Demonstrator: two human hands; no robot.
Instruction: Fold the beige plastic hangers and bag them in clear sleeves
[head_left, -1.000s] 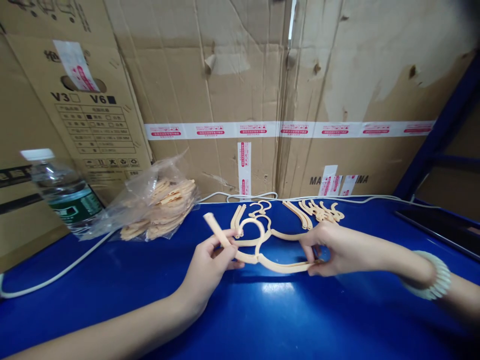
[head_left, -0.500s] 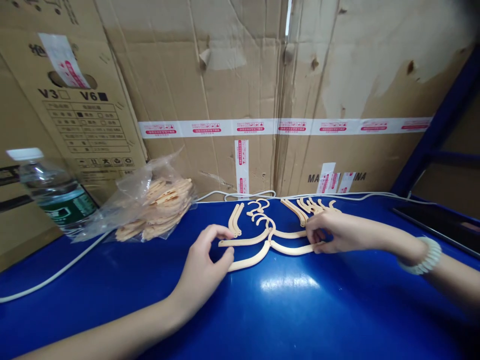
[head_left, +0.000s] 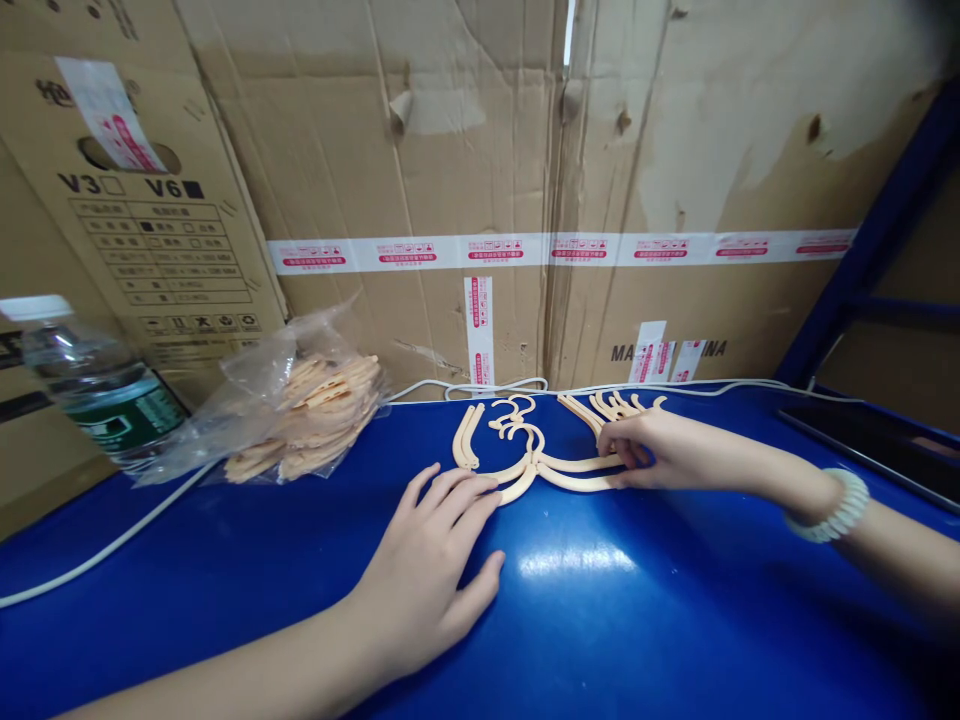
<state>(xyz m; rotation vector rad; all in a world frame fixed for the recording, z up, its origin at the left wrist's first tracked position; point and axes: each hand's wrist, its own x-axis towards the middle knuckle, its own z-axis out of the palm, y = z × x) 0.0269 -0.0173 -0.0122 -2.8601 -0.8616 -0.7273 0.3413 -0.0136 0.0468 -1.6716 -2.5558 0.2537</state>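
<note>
A glossy blue tabletop (head_left: 675, 620) fills the lower view and throws back a patch of light near its middle. Worn cardboard boxes (head_left: 465, 150) stand along its far edge, banded with white tape (head_left: 570, 247) printed in red. A blue metal post (head_left: 877, 230) slants up on the right. A white cable (head_left: 112, 545) runs along the back and off to the left.

The hangers (head_left: 559, 468), two as far as can be told, lie flat near the far edge, one partly over the other. Their long axis runs left to right, and the hooks point away towards the boxes. They are thin, pale peach plastic, with gently bowed arms that meet at a small curled hook.

The left hand (head_left: 431, 570) lies palm down and spread flat, gripping nothing, its fingertips at the left arm ends. The right hand (head_left: 649, 450), a pale bracelet (head_left: 829, 505) on its wrist, has its fingers curled closed on the right arm ends.

Loose curved pieces (head_left: 465, 440) lie just left of the hooks and hooked pieces (head_left: 622, 403) just behind the right hand. On the far left are a water bottle (head_left: 97, 390) and a clear plastic bag (head_left: 300, 400) of the same peach parts.
</note>
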